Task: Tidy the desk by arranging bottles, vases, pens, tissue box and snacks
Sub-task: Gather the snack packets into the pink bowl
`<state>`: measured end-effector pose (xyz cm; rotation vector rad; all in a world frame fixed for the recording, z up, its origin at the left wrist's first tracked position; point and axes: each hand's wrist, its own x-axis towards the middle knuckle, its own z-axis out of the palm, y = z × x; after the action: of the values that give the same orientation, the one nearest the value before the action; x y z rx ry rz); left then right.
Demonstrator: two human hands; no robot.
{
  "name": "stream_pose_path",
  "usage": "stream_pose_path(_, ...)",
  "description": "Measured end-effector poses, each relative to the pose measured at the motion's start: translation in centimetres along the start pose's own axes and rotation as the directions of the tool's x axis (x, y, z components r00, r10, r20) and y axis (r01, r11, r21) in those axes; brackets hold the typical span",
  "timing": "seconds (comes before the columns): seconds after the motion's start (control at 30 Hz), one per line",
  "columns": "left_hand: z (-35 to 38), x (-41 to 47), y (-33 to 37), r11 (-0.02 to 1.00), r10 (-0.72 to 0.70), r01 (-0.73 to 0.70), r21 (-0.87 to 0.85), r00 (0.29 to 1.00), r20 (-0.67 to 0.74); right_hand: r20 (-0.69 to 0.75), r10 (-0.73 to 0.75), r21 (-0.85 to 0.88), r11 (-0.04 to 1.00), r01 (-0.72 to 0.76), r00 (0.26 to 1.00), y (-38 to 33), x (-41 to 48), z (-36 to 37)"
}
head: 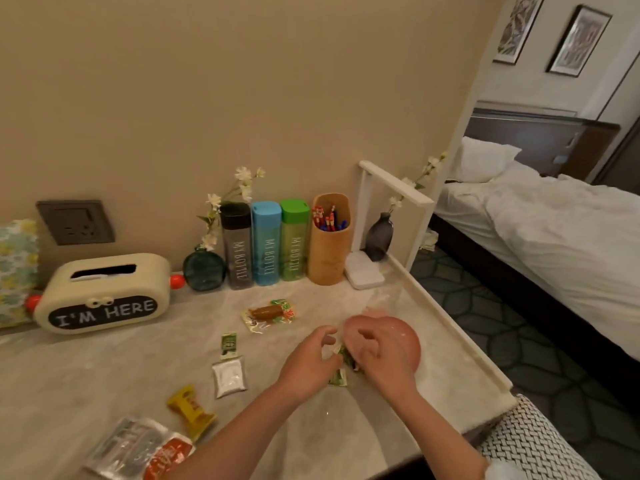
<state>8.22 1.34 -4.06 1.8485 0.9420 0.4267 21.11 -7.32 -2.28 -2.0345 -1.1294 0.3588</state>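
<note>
My left hand (310, 362) and my right hand (375, 353) meet over the desk's right half, both pinching a small green snack packet (345, 355). A second green packet (337, 377) lies just below them. A pink dish (408, 341) sits under and behind my right hand. Loose snacks lie to the left: a sausage pack (272, 313), a small green packet (228, 345), a white sachet (229, 375), a yellow candy (190, 408) and a silver-orange pouch (138, 452). Along the wall stand the tissue box (104, 292), a teal vase (204, 270), black (237, 247), blue (266, 242) and green (294, 239) bottles, and a pen holder (329, 244).
A dark vase (379, 237) stands on a white frame stand (363, 271) at the back right corner. The desk has a raised rim (450, 334) on its right side. A floral cushion (15, 268) leans at far left. A woven chair (533, 445) and a bed (554, 230) are to the right.
</note>
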Motion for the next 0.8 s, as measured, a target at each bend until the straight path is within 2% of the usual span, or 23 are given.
stream_pose_path(0.13, 1.6, -0.9, -1.8, 0.923, 0.078, -0.044, 0.383, 0.994, -0.076, 0.077, -0.099, -0.058, 0.993, 0.104, 0.992, 1.7, -0.8, 0.3)
stream_pose_path(0.23, 2.6, -2.3, -3.5, 0.867, 0.112, -0.057, 0.495, 0.99, -0.084, 0.174, -0.123, -0.127, 0.981, 0.146, 0.977, 2.5, -0.9, 1.3)
stream_pose_path(0.37, 3.6, -3.3, -4.3, 0.826, 0.228, -0.107, 0.554, 0.961, -0.154, 0.231, -0.178, -0.255, 0.938, 0.236, 0.957, 2.9, -1.4, 1.7)
stream_pose_path(0.53, 4.3, -3.7, -4.0, 0.808, 0.24, -0.061, 0.587, 0.943, -0.232, 0.268, -0.16, -0.331, 0.911, 0.247, 0.95, 3.6, -1.8, 2.9)
stream_pose_path(0.8, 4.5, -3.9, -4.1, 0.839, 0.241, -0.046, 0.543, 0.925, -0.294, 0.217, -0.182, -0.303, 0.921, 0.244, 0.959, 4.0, -2.0, 3.4)
